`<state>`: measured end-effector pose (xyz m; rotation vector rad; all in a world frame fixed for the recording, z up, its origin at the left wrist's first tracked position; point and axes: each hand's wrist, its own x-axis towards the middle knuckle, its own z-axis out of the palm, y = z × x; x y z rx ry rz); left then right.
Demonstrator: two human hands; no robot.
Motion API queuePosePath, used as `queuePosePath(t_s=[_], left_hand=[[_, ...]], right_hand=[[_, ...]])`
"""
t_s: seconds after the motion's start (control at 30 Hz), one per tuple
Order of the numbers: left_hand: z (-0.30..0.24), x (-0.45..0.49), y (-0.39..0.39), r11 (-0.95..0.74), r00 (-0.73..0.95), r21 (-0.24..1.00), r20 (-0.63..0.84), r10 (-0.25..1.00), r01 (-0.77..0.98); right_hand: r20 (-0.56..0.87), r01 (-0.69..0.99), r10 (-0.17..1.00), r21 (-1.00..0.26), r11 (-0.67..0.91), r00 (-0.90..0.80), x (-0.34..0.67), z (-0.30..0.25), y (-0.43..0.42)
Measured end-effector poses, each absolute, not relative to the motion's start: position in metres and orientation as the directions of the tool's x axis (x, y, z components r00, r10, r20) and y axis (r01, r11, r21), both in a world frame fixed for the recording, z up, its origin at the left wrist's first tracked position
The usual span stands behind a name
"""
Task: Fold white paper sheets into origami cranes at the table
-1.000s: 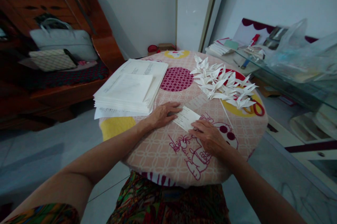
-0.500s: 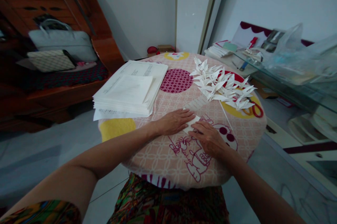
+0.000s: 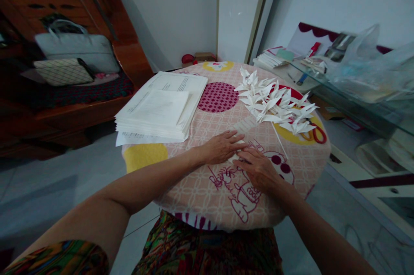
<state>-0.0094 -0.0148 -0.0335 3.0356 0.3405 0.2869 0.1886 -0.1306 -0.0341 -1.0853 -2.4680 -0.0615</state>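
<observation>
A small folded piece of white paper (image 3: 233, 158) lies flat on the cloth-covered table, mostly hidden by my fingers. My left hand (image 3: 222, 147) rests across its upper left side, fingers stretched out flat. From the right, my right hand (image 3: 257, 166) holds the paper's edge down, thumb and bent fingers closed on it. The two sets of fingertips nearly meet. Just beyond them lies a printed paper strip (image 3: 245, 125). Further right, several folded white paper cranes (image 3: 271, 102) are heaped together, and a thin white strip (image 3: 279, 141) runs from the heap toward me.
A stack of printed paper (image 3: 152, 111) with smaller sheets on top stands at the left of the table (image 3: 200, 189). Scissors (image 3: 319, 133) with red and yellow handles lie at its right edge. Beside it is a glass shelf (image 3: 355, 98) with plastic bags. Bags (image 3: 77, 51) sit on a wooden bench.
My left hand has slid slightly right and over the paper, covering more of it. The right hand stays at the paper's edge. The view has shifted a little.
</observation>
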Motion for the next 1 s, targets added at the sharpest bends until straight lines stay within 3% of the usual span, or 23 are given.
queuePosePath(t_s=[0.4,0.73,1.0], left_hand=[[-0.026,-0.024,0.007,-0.903,0.914,0.199,0.062,0.400,0.382],[-0.025,-0.028,0.035,-0.838,0.853,0.254,0.082,0.516,0.483],[-0.024,-0.055,0.021,-0.824,0.884,0.392,0.051,0.464,0.409]], right_hand=[[0.407,0.696,0.685,-0.149,0.702,-0.604,0.188,-0.028,-0.132],[0.403,0.693,0.688,-0.161,0.702,-0.603,0.189,-0.032,-0.131],[0.427,0.694,0.682,-0.157,0.703,-0.594,0.189,-0.034,-0.131]])
